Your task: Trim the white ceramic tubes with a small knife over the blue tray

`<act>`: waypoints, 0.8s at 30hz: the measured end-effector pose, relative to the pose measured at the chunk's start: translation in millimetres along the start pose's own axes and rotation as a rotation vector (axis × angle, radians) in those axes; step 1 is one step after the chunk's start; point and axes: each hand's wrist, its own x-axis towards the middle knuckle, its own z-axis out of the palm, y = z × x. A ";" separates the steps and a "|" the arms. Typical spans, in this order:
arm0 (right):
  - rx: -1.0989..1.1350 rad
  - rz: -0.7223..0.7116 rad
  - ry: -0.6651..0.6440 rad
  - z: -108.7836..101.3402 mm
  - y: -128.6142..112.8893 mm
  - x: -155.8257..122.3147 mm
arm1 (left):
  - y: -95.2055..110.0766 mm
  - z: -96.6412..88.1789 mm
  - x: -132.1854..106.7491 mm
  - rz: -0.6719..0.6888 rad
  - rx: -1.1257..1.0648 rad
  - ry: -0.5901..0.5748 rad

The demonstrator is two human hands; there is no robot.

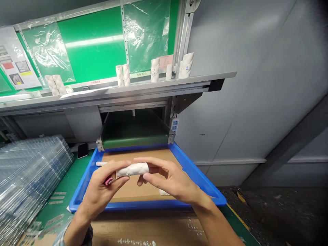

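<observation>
My left hand (pixel 102 182) grips the left part of a short white tube (pixel 135 169) with a raised pattern, held level above the tray. A small pink object with a metal-looking tip (pixel 108 181) is tucked in the same hand; its kind is unclear. Around the tube's right end, my right hand (pixel 166 176) is curved with thumb and fingers apart. Its fingertips are close to the tube, and I cannot tell whether they touch it. Below lies a blue tray (pixel 130 206) lined with brown cardboard. Another white tube (pixel 164 192) in it is partly hidden by my right hand.
A white piece (pixel 101 164) lies by the tray's left side. Behind is a green conveyor belt (pixel 135 140). Stacked clear plastic trays (pixel 38 171) and a phone (pixel 82 150) are at left. Several white tubes (pixel 155 70) stand on the shelf (pixel 143 85) above.
</observation>
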 end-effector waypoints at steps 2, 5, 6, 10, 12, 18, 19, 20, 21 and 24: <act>0.077 -0.020 -0.021 0.9 3.3 0.2 | -0.9 -0.2 0.4 0.042 0.027 0.010; 0.184 -0.084 -0.037 3.5 8.2 0.9 | -0.2 0.6 1.5 0.082 0.041 -0.025; 0.209 -0.106 -0.040 4.6 9.4 1.1 | 0.4 0.8 2.0 0.098 0.049 -0.035; 0.253 -0.144 -0.029 8.1 11.5 2.4 | 3.1 0.6 3.8 0.181 0.091 -0.028; 0.256 -0.155 -0.020 8.9 11.5 3.2 | 3.8 0.0 4.0 0.206 0.092 -0.032; 0.249 -0.180 -0.015 9.8 9.9 4.7 | 1.3 -0.9 2.0 0.219 0.114 -0.054; 0.245 -0.180 -0.012 10.0 9.5 4.7 | 0.9 -1.0 1.6 0.222 0.120 -0.053; 0.241 -0.179 -0.010 10.2 9.1 4.6 | 0.7 -1.1 1.3 0.223 0.124 -0.053; 0.237 -0.176 -0.007 10.3 8.6 4.4 | 0.5 -1.2 1.1 0.223 0.126 -0.052; 0.226 -0.171 -0.002 10.9 7.3 4.0 | 0.2 -1.7 0.4 0.227 0.126 -0.057</act>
